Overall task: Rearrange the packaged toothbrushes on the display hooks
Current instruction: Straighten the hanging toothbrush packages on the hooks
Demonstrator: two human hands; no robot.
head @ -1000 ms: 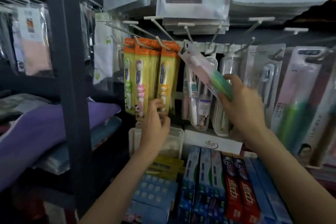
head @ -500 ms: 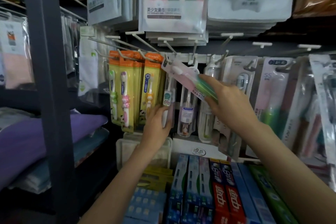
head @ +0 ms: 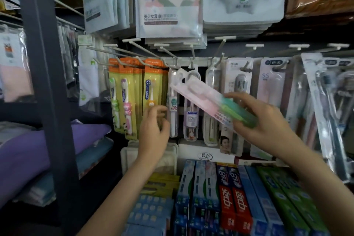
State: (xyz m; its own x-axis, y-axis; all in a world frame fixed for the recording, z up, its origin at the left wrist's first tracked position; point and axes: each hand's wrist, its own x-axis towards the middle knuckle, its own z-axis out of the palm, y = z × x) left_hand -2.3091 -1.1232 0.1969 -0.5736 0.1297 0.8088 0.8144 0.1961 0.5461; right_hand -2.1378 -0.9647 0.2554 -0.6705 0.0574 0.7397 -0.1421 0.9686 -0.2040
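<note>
Orange toothbrush packs [head: 134, 90]: hang upright on the hooks at left, several deep, each showing a child's brush.
Left hand [head: 153, 130]: raised just right of the orange packs, in front of their lower ends; fingers loosely curled and blurred, so whether this grip is apart or pinching a pack edge cannot be told.
Clear tube packs [head: 190, 117]: hang upright behind and between the two hands.
Display hooks [head: 193, 53]: a row of metal prongs above the hanging packs.
Pink and green pack [head: 208, 101]: off the hooks, tilted, hanger end up-left near the hooks, green end down-right.
Right hand [head: 262, 120]: grip clamped on the pack's green end, fingers over the top, thumb beneath; the pink length projects up-left beyond the grip.
Toothpaste boxes [head: 235, 197]: packed in rows below both hands.
</note>
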